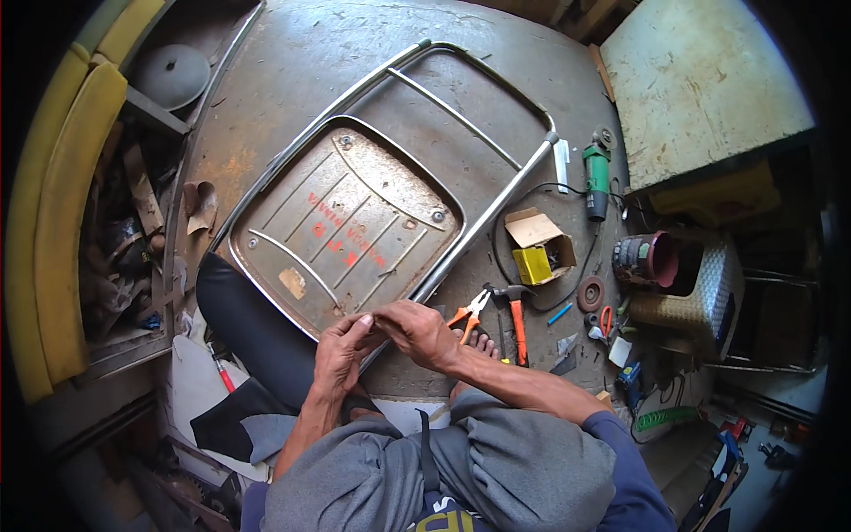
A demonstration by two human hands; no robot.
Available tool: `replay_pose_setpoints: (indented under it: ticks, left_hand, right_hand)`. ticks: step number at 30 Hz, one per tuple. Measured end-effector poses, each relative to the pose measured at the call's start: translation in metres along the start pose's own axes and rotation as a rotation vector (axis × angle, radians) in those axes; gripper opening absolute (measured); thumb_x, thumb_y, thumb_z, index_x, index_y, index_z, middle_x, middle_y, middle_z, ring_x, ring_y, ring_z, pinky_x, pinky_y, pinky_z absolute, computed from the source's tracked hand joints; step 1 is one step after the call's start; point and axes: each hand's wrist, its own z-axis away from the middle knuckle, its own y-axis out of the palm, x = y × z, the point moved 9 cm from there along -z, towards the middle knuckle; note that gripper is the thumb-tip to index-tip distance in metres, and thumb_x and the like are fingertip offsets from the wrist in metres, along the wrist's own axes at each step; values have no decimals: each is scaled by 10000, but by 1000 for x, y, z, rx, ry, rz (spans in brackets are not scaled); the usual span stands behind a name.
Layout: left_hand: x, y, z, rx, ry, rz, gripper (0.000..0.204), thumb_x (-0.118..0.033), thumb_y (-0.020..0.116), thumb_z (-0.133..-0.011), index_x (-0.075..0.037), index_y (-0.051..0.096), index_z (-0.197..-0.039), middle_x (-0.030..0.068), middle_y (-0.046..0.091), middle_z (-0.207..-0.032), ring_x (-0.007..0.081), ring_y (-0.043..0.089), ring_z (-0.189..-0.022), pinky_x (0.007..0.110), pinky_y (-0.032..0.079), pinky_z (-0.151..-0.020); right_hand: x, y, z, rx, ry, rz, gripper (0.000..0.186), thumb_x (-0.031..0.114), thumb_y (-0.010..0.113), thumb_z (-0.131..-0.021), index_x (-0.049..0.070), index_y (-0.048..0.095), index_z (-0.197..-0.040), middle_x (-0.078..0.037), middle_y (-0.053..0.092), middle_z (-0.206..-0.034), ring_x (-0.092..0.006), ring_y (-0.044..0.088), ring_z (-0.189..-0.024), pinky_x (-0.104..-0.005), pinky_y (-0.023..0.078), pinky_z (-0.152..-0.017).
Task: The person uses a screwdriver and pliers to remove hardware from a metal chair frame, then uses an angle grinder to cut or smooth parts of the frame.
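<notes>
A metal folding chair frame (456, 113) lies on the floor before me, its rusty underside seat panel (355, 208) facing up with red lettering and screws near its corners. A black padded cushion (257, 319) shows beneath its near-left side. At the panel's near edge my left hand (335, 356) is closed, thumb and fingers pinched together. My right hand (415, 332) is closed right beside it, fingertips meeting the left ones. Whatever lies between the fingers is too small or hidden to make out.
Right of the chair lie orange-handled pliers (472, 310), a hammer (517, 324), an opened yellow carton (534, 257) and a green angle grinder (598, 177). A tin can (645, 260) stands farther right. Black material scraps (235, 421) and a red-handled tool (223, 374) lie left.
</notes>
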Motion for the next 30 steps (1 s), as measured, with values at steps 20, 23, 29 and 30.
replay_pose_setpoints:
  ticks: [20,23,29,30]
  left_hand:
    - [-18,-35,-24,-199,269,-437,206,-125,748,-900,24,713,-1039,82,723,-956,166,698,-828,291,563,-782]
    - [-51,-14,-25,-302,571,-970,193,-120,736,-869,-27,723,-1038,103,718,-954,248,692,-870,369,549,-824]
    - [-68,32,-40,-307,1016,-1409,217,-134,760,-812,-77,721,-1018,118,647,-1017,302,591,-999,423,466,-879]
    - [-66,38,-46,-287,1025,-1425,212,-131,759,-813,-77,719,-1014,117,645,-1015,301,589,-998,424,464,-874]
  right_hand:
    - [-87,-49,0,-70,539,-55,226,172,669,-904,19,747,-1050,-98,758,-912,-140,698,-820,-301,564,-745]
    - [-89,-55,-8,-34,477,-16,266,181,678,-906,31,726,-1121,-150,744,-991,-232,717,-865,-345,566,-790]
    - [-119,-79,65,25,731,503,430,407,649,-927,-9,655,-1037,-232,690,-951,-388,690,-901,-479,539,-797]
    - [-127,-83,93,139,929,620,519,479,654,-909,-21,626,-1045,-255,679,-963,-419,682,-922,-505,531,-810]
